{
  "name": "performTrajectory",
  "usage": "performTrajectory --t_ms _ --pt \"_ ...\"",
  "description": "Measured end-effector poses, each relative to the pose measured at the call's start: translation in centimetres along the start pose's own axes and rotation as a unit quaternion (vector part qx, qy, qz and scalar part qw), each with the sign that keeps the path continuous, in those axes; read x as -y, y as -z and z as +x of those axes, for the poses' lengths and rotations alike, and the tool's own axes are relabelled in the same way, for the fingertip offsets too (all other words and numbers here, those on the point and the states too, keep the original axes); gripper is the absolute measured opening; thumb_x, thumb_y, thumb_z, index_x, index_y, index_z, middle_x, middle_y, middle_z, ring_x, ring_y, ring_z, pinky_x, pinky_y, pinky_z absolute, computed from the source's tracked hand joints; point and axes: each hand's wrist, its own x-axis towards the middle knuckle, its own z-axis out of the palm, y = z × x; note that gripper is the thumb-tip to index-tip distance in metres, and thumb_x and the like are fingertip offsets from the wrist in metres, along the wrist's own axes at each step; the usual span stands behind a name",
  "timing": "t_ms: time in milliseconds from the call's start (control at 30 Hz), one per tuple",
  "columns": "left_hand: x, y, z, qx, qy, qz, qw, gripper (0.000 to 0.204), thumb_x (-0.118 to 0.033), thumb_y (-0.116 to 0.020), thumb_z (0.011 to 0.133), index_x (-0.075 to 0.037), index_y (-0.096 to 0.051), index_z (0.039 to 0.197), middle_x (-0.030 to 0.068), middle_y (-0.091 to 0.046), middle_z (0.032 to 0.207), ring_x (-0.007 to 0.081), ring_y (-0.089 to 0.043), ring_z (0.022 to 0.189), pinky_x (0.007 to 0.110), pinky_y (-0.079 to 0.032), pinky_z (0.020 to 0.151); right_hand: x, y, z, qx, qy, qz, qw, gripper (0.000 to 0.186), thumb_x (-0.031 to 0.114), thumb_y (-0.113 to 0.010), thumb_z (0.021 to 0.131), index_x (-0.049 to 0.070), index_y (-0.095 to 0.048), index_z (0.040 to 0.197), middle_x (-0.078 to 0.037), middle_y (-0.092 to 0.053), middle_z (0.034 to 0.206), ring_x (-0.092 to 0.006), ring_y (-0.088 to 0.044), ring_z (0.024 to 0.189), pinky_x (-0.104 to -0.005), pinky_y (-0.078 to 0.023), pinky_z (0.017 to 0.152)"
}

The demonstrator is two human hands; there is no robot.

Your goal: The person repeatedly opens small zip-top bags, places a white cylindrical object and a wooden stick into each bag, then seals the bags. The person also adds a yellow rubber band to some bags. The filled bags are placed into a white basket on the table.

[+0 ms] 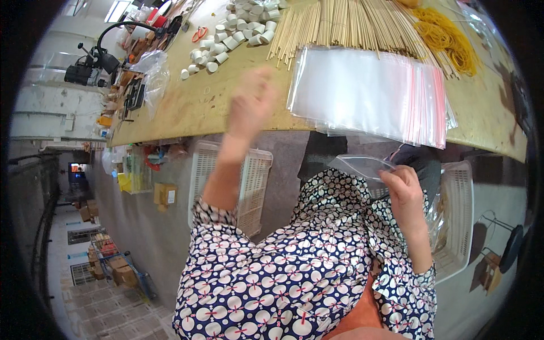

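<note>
My right hand (403, 188) is closed on the edge of a clear plastic zip bag (362, 166), held above my lap with its mouth gaping. My left hand (249, 107) is smeared by motion over the yellowish table (187, 107), short of the white cylinders; its fingers cannot be made out. A fanned stack of clear zip bags (351, 93) with pink-red strips lies at the table's near edge. Behind it spreads a large pile of thin wooden sticks (340, 25). Many small white cylinders (232, 41) are heaped to the left of the sticks.
Yellow rubber bands (450, 39) lie in a tangle at the far right. Orange-handled scissors (199, 34) rest left of the cylinders. White plastic crates (258, 187) stand on the floor to either side of my legs. A black machine (85, 73) is at the left.
</note>
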Motion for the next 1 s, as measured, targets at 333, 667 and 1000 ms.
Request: performTrajectory --t_ms 333,667,1000 --pt "20.6 2.7 7.1 -0.066 0.164 0.244 0.954 0.045 -0.038 -0.078 0.083 -0.010 -0.062 0.115 0.0142 -0.071 0.106 0.0347 -0.067 0.101 0.048 -0.053 0.089 1.0 0.6 -0.2 -0.003 0.013 -0.025 1.000 0.031 -0.008 -0.074 0.074 0.003 -0.072 0.102 -0.010 -0.058 0.084 -0.0300 -0.061 0.088 -0.0392 -0.052 0.075" --pt "0.0 -0.8 -2.6 0.014 0.147 -0.273 0.951 0.028 -0.001 -0.071 0.088 -0.002 -0.068 0.116 0.0027 -0.067 0.109 0.0079 -0.061 0.090 0.023 -0.051 0.075 1.0 0.2 1.7 0.048 0.073 -0.082 0.993 0.015 0.002 -0.070 0.078 0.005 -0.066 0.092 -0.012 -0.064 0.113 -0.0339 -0.058 0.117 -0.0454 -0.048 0.096" --pt "-10.0 -3.8 -4.7 0.179 -0.242 -0.158 0.940 0.029 -0.005 -0.079 0.080 -0.006 -0.070 0.108 0.0106 -0.073 0.106 0.0268 -0.071 0.098 0.038 -0.057 0.088 2.9 0.1 3.3 0.060 0.080 -0.065 0.993 0.012 0.000 -0.068 0.076 0.000 -0.064 0.087 -0.023 -0.062 0.132 -0.0409 -0.058 0.125 -0.0468 -0.052 0.101"
